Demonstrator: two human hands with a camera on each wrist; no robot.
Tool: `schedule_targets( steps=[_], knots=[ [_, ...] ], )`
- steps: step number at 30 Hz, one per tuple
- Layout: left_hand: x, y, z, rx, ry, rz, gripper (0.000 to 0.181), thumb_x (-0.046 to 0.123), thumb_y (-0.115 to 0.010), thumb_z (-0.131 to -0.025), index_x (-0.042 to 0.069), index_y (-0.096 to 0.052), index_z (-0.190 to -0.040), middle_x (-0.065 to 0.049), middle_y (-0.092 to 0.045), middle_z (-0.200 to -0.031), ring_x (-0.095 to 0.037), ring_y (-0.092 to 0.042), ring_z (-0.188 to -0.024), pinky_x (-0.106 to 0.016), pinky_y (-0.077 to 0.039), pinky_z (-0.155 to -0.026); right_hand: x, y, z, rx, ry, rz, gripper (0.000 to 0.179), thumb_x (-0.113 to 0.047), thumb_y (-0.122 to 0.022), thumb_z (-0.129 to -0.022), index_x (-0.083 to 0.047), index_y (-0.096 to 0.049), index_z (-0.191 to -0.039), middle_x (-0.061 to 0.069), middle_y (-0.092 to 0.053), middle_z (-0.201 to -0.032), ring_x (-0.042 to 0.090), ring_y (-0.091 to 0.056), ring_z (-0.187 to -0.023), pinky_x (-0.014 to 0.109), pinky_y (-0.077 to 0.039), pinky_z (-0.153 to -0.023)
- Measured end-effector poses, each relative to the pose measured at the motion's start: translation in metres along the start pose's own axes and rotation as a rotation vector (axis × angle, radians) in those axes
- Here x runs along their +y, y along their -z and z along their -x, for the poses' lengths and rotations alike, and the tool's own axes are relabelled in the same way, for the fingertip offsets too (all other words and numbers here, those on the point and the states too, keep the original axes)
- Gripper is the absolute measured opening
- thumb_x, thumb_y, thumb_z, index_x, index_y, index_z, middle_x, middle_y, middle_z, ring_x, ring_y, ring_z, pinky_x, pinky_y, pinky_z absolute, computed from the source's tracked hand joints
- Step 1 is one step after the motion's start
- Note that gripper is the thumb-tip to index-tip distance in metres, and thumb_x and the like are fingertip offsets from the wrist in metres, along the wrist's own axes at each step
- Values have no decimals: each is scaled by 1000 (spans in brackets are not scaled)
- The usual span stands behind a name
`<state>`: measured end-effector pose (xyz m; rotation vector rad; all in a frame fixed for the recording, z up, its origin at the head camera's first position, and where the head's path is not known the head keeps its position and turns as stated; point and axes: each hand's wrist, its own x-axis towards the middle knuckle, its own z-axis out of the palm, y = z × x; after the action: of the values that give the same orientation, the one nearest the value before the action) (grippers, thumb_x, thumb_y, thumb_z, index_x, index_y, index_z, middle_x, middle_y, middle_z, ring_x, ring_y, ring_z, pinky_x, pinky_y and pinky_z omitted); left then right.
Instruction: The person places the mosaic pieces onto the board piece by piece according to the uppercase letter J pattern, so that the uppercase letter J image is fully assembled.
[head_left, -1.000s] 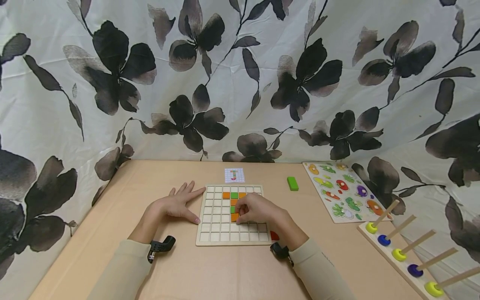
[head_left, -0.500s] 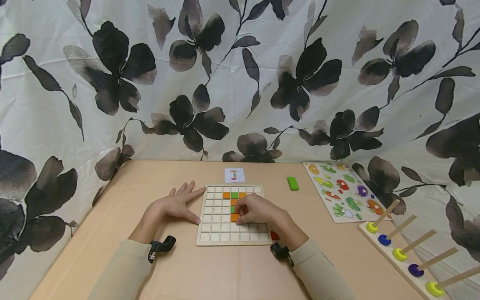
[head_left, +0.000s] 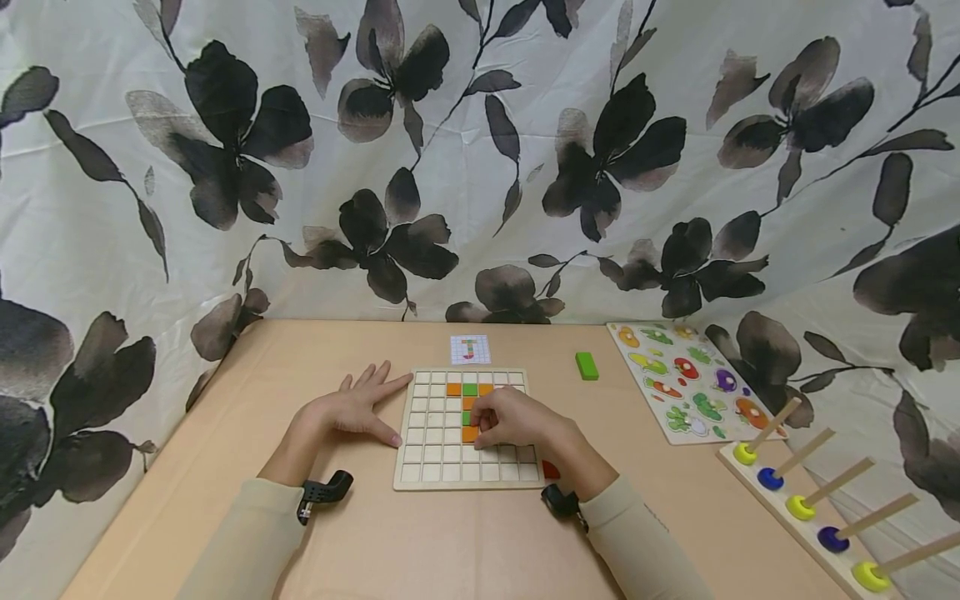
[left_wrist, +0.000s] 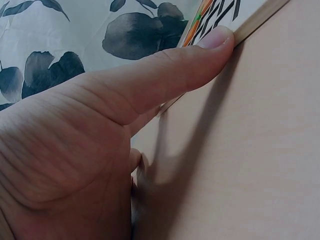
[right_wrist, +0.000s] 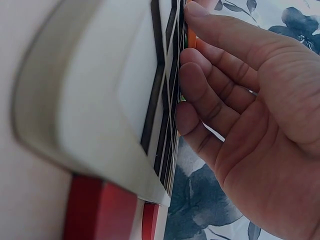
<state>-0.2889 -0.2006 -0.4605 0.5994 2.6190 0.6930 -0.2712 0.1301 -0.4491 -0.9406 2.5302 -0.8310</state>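
Note:
A square-grid board [head_left: 427, 474] lies mid-table, with several orange and green blocks [head_left: 470, 390] set in its cells. My left hand [head_left: 348, 411] lies at its left edge, fingers spread and straight. In the left wrist view the thumb [left_wrist: 185, 67] presses the board's side. Over the board, my right hand [head_left: 517, 419] has curled fingers; thumb and index tips pinch an orange block [head_left: 469, 435] in the column. The right wrist view shows part of an orange block [right_wrist: 192, 37] by the thumb; the fingertips' exact contact is partly hidden.
A pattern card [head_left: 469, 350] lies behind the board; a green block [head_left: 587, 366] is to its right. Red blocks [head_left: 551, 471] sit by the board's right edge, partly behind my wrist. At right are a vegetable picture board [head_left: 675, 379] and a peg rack [head_left: 813, 533] with rings.

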Motion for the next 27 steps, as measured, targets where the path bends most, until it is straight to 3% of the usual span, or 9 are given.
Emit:
schedule_targets(
  steps=[13,23,27],
  knots=[
    [2,0,1,2,-2,5,119,58,-89,-71,22,-28,-166,-27,2,-173,-52,9,-159,-75,9,-121,0,4,2,40,-2,-24,17,-19,-88,-85,-15,-76,-97,-7,-66,-77,10,-59,-73,23,-50,-66],
    [0,0,0,4,-1,3,119,59,-88,-71,23,-28,-166,-27,3,-173,-51,10,-159,-74,9,-121,5,27,13,103,10,-23,24,-19,-83,-89,-8,-76,-109,-4,-66,-83,14,-60,-78,24,-51,-66],
    [-1,-1,-1,3,2,3,119,59,-88,-71,23,-27,-166,-27,4,-173,-51,10,-159,-74,10,-121,6,37,18,126,-22,-37,27,-20,-83,-90,-6,-76,-112,-3,-67,-86,16,-61,-81,25,-52,-66]
  ],
)
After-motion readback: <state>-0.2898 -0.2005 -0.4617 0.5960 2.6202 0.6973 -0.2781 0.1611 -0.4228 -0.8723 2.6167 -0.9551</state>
